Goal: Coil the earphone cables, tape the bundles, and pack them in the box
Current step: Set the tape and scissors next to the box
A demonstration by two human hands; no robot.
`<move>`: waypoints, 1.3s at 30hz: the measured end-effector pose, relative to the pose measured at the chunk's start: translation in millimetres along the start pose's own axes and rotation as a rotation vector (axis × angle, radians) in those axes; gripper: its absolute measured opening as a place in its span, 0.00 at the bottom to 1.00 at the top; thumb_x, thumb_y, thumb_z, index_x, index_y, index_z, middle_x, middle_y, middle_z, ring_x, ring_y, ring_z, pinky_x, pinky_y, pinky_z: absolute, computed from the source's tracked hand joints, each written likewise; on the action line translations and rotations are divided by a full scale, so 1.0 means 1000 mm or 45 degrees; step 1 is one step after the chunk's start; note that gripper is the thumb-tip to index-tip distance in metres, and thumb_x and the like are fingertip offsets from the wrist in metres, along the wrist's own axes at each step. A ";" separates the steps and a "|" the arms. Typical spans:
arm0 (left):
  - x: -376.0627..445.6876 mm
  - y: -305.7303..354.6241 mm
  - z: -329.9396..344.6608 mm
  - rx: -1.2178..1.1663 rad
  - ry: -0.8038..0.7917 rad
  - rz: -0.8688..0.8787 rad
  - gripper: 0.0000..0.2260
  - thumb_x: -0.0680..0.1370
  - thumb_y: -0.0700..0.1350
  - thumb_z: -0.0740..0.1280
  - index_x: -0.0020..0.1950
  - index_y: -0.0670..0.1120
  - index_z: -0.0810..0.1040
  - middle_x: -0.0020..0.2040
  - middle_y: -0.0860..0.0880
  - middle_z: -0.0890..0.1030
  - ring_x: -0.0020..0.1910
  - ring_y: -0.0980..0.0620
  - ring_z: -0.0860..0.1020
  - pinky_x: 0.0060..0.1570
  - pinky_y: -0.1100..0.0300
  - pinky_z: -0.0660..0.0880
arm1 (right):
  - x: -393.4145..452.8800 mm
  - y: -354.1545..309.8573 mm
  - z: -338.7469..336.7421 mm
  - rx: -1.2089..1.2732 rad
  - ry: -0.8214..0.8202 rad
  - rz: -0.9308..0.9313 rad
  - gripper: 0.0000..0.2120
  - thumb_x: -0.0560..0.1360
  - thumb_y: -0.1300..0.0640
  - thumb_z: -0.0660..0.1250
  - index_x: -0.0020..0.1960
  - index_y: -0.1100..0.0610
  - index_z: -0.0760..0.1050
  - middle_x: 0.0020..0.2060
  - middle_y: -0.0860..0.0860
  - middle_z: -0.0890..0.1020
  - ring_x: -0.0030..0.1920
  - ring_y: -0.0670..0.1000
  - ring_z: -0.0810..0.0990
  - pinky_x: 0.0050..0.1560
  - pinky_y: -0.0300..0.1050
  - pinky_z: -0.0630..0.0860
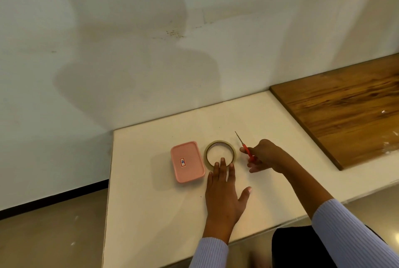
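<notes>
A pink rectangular box (187, 161) with its lid on and a small sticker lies on the white table (164, 220). Right beside it lies a roll of clear tape (219, 155), flat on the table. My left hand (224, 194) lies flat with straight fingers, its fingertips touching the near edge of the tape roll. My right hand (266, 156) grips red-handled scissors (245, 146) to the right of the tape, blades pointing away toward the wall. No earphone cables are in view.
A wall rises just behind the table. A brown wooden board (345, 107) covers the table's right part, with a scrap of clear plastic (391, 145) on it. The floor lies left of and below the table.
</notes>
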State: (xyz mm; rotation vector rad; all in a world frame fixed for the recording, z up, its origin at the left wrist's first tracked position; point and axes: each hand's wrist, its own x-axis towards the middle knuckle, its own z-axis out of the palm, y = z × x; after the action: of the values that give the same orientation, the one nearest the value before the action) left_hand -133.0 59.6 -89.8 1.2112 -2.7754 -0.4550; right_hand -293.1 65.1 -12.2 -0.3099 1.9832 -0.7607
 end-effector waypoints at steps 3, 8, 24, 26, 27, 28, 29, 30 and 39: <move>0.002 -0.001 0.000 -0.054 0.114 0.044 0.27 0.78 0.62 0.51 0.64 0.47 0.77 0.66 0.46 0.76 0.64 0.46 0.75 0.61 0.55 0.66 | 0.001 -0.002 0.003 -0.027 0.006 -0.047 0.13 0.76 0.57 0.67 0.37 0.65 0.75 0.26 0.54 0.79 0.27 0.51 0.78 0.26 0.43 0.79; 0.035 0.014 -0.014 -0.292 0.243 -0.047 0.08 0.72 0.42 0.73 0.49 0.41 0.83 0.54 0.42 0.83 0.52 0.44 0.82 0.52 0.54 0.80 | 0.002 -0.004 0.013 -0.215 -0.023 -0.142 0.17 0.74 0.53 0.69 0.47 0.69 0.76 0.37 0.59 0.79 0.32 0.53 0.80 0.34 0.46 0.81; 0.094 0.021 -0.030 -0.467 -0.128 -0.226 0.25 0.77 0.38 0.65 0.73 0.43 0.64 0.59 0.43 0.79 0.58 0.48 0.77 0.55 0.62 0.71 | 0.013 -0.006 0.003 -0.147 -0.073 -0.101 0.19 0.76 0.54 0.67 0.54 0.71 0.75 0.36 0.59 0.78 0.32 0.52 0.79 0.26 0.41 0.79; 0.094 0.022 -0.033 -0.453 -0.140 -0.241 0.22 0.78 0.39 0.65 0.72 0.42 0.67 0.62 0.43 0.78 0.62 0.48 0.75 0.59 0.62 0.70 | 0.013 -0.005 0.003 -0.147 -0.073 -0.105 0.19 0.76 0.54 0.68 0.53 0.71 0.76 0.36 0.58 0.78 0.32 0.52 0.79 0.26 0.41 0.79; 0.094 0.022 -0.033 -0.461 -0.142 -0.260 0.21 0.78 0.40 0.65 0.71 0.42 0.69 0.63 0.43 0.77 0.63 0.48 0.75 0.60 0.62 0.69 | 0.013 -0.005 0.003 -0.143 -0.071 -0.109 0.19 0.76 0.54 0.67 0.53 0.71 0.76 0.35 0.58 0.78 0.32 0.52 0.79 0.26 0.41 0.79; 0.094 0.023 -0.033 -0.464 -0.138 -0.276 0.19 0.78 0.40 0.65 0.69 0.42 0.71 0.63 0.44 0.78 0.62 0.48 0.75 0.60 0.62 0.69 | 0.013 -0.005 0.003 -0.137 -0.067 -0.113 0.18 0.76 0.55 0.67 0.53 0.71 0.76 0.35 0.58 0.78 0.32 0.52 0.78 0.27 0.41 0.79; 0.093 0.023 -0.033 -0.467 -0.130 -0.289 0.18 0.78 0.40 0.66 0.67 0.42 0.73 0.62 0.44 0.79 0.61 0.48 0.77 0.58 0.62 0.70 | 0.013 -0.005 0.004 -0.132 -0.064 -0.119 0.18 0.76 0.55 0.67 0.53 0.71 0.75 0.35 0.58 0.78 0.32 0.52 0.78 0.28 0.41 0.79; 0.093 0.023 -0.033 -0.475 -0.126 -0.299 0.16 0.77 0.40 0.66 0.65 0.42 0.75 0.59 0.43 0.80 0.58 0.48 0.78 0.56 0.62 0.71 | 0.014 -0.005 0.005 -0.130 -0.062 -0.124 0.18 0.76 0.55 0.67 0.53 0.71 0.75 0.35 0.58 0.77 0.32 0.52 0.78 0.29 0.42 0.79; 0.090 0.024 -0.028 -0.491 -0.096 -0.356 0.22 0.77 0.40 0.66 0.71 0.43 0.68 0.67 0.45 0.75 0.65 0.49 0.73 0.62 0.62 0.68 | 0.022 -0.015 0.002 -0.137 0.251 -0.270 0.20 0.73 0.50 0.69 0.51 0.67 0.76 0.42 0.58 0.79 0.38 0.55 0.80 0.41 0.47 0.80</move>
State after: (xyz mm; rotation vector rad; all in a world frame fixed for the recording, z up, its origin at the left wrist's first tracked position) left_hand -206.6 2.9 -60.3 1.5017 -2.4158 -1.0208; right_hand -304.4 41.4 -19.0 -0.5328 2.2054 -0.8464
